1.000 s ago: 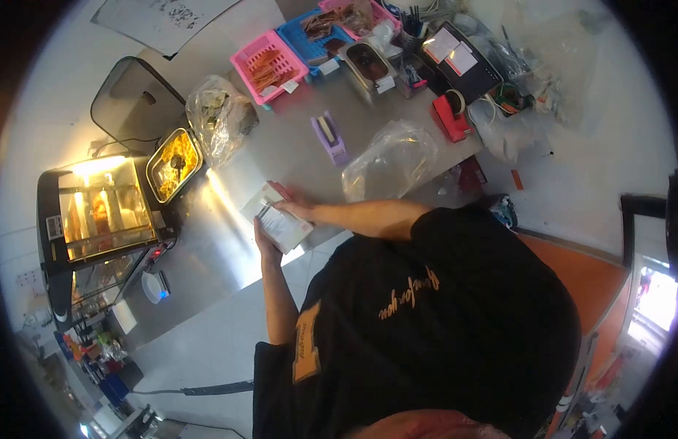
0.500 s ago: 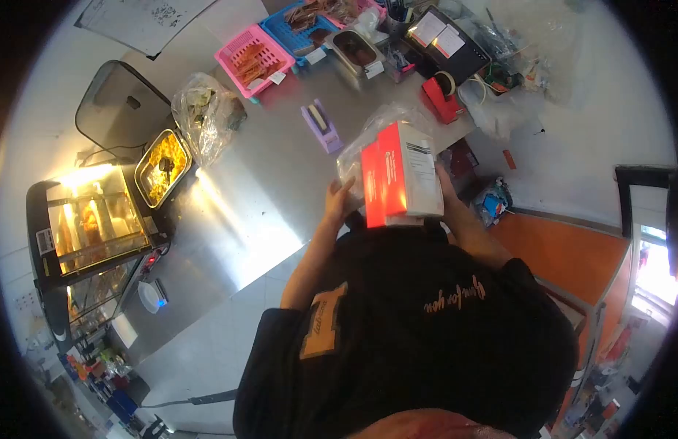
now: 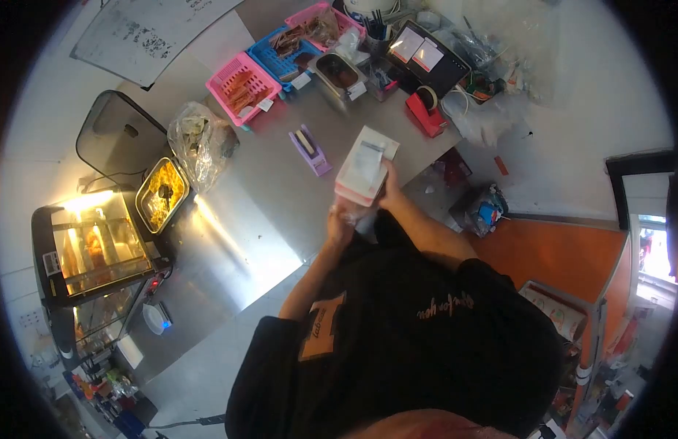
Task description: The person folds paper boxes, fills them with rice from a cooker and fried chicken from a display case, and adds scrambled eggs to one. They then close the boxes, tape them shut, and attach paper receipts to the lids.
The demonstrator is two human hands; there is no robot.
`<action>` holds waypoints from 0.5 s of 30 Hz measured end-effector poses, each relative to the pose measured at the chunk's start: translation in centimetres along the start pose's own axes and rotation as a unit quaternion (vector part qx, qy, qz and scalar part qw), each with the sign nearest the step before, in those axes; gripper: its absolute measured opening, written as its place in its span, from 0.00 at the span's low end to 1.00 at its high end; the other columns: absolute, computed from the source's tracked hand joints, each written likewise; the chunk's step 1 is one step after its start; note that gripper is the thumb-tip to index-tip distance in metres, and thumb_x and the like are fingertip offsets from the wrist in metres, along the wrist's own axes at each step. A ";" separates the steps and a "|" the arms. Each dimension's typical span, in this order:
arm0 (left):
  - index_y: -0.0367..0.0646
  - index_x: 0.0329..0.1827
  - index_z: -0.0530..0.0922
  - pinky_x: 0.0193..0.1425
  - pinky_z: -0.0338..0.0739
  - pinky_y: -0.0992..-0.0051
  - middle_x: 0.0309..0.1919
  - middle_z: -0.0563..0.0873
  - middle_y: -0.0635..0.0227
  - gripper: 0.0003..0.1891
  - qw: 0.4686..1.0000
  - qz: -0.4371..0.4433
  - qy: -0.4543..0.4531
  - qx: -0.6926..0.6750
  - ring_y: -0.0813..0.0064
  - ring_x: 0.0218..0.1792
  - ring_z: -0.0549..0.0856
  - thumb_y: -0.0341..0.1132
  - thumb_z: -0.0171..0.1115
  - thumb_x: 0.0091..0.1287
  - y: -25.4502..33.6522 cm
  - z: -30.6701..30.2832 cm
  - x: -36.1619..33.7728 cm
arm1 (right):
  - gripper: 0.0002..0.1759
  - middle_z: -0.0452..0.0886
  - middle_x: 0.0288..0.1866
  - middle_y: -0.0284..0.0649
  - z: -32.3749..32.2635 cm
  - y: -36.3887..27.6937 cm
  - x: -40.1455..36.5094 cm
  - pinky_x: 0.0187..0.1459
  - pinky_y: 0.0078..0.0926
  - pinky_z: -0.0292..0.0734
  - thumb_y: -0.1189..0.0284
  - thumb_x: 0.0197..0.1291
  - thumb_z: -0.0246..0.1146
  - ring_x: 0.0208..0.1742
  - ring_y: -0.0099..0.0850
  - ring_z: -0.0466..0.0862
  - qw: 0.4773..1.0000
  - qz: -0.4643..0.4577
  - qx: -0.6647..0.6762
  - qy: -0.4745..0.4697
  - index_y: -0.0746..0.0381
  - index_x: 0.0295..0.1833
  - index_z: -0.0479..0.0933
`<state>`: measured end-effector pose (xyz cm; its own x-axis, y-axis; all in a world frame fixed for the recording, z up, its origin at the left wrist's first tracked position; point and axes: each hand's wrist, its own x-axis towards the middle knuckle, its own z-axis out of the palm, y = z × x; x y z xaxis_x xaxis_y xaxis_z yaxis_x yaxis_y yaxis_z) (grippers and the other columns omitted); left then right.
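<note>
A white box (image 3: 367, 162) with a red lower edge and a printed label on top is held over the front edge of the metal table. My right hand (image 3: 389, 187) grips its right side, fingers partly behind it. At the box's near lower corner, my left hand (image 3: 341, 226) is closed on clear crumpled plastic (image 3: 348, 211), close against the box. Left of the box, a purple tape dispenser (image 3: 310, 151) lies on the table, and a red tape dispenser (image 3: 426, 112) stands to the upper right.
Pink basket (image 3: 219, 86), blue basket (image 3: 261, 53) and metal tray (image 3: 339, 73) line the back. A clear bag (image 3: 200, 146), a tray of yellow food (image 3: 162, 196) and a lit display case (image 3: 97, 245) are at left. An orange surface (image 3: 555, 252) lies at right.
The box has turned from showing its red side to showing its white labelled face, and moved left. The clear plastic is now bunched near my left hand. The view has shifted slightly.
</note>
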<state>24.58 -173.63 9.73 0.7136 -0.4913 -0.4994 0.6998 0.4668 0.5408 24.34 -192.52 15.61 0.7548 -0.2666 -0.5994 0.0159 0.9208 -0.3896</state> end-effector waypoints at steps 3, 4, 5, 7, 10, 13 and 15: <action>0.46 0.52 0.73 0.39 0.79 0.71 0.37 0.79 0.70 0.12 0.988 0.092 0.112 -0.047 0.75 0.35 0.80 0.44 0.52 0.77 0.5 -3.4 1.8 | 0.31 0.83 0.55 0.41 0.1 0.0 -1.8 0.59 0.39 0.78 0.46 0.63 0.54 0.55 0.38 0.83 0.997 0.002 -0.012 -0.073 0.56 0.61 0.77; 0.46 0.51 0.73 0.39 0.78 0.71 0.37 0.78 0.70 0.13 0.986 0.110 0.126 -0.009 0.75 0.35 0.79 0.46 0.50 0.78 0.6 -4.7 2.2 | 0.31 0.82 0.56 0.41 0.2 0.2 -1.8 0.59 0.38 0.77 0.46 0.63 0.54 0.57 0.38 0.82 0.997 0.016 -0.026 -0.064 0.57 0.62 0.77; 0.45 0.52 0.73 0.40 0.78 0.71 0.37 0.78 0.69 0.14 0.980 0.106 0.161 0.045 0.75 0.36 0.79 0.46 0.50 0.78 1.7 -3.3 0.9 | 0.32 0.82 0.57 0.41 0.1 0.3 -1.6 0.59 0.38 0.77 0.46 0.63 0.54 0.58 0.37 0.82 0.997 0.030 -0.042 -0.056 0.57 0.62 0.76; 0.43 0.54 0.72 0.44 0.79 0.67 0.41 0.78 0.67 0.17 0.971 0.090 0.173 0.138 0.72 0.42 0.80 0.48 0.48 0.79 2.6 -1.3 -1.2 | 0.32 0.81 0.58 0.41 -0.4 1.5 -0.5 0.60 0.38 0.76 0.46 0.64 0.54 0.58 0.37 0.81 0.997 0.015 -0.074 -0.016 0.59 0.64 0.75; 0.42 0.54 0.70 0.48 0.82 0.63 0.47 0.78 0.64 0.18 0.965 0.099 0.134 0.200 0.68 0.47 0.82 0.49 0.47 0.79 1.3 -0.7 -2.7 | 0.33 0.80 0.59 0.41 -0.9 4.0 1.4 0.61 0.38 0.74 0.48 0.64 0.54 0.58 0.37 0.81 0.988 -0.023 -0.138 0.064 0.61 0.65 0.73; 0.39 0.48 0.71 0.37 0.77 0.73 0.36 0.77 0.68 0.16 0.949 0.180 0.226 0.128 0.77 0.36 0.77 0.46 0.51 0.78 3.9 3.5 -4.5 | 0.32 0.77 0.62 0.42 -1.4 4.3 2.0 0.65 0.35 0.68 0.54 0.64 0.58 0.64 0.36 0.75 0.974 0.009 -0.212 0.078 0.62 0.67 0.71; 0.38 0.44 0.71 0.29 0.76 0.74 0.33 0.76 0.69 0.16 0.943 0.161 0.245 0.157 0.78 0.31 0.77 0.45 0.52 0.77 7.3 7.3 -6.8 | 0.27 0.80 0.58 0.40 4.1 0.0 -3.3 0.60 0.30 0.71 0.62 0.63 0.60 0.59 0.33 0.78 0.924 -0.105 -0.360 0.073 0.65 0.64 0.72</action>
<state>24.60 -172.25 21.98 0.8704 0.0727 -0.4869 0.4557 0.2551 0.8528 24.58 -190.51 20.50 0.6876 -0.5019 -0.5247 -0.3280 0.4301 -0.8411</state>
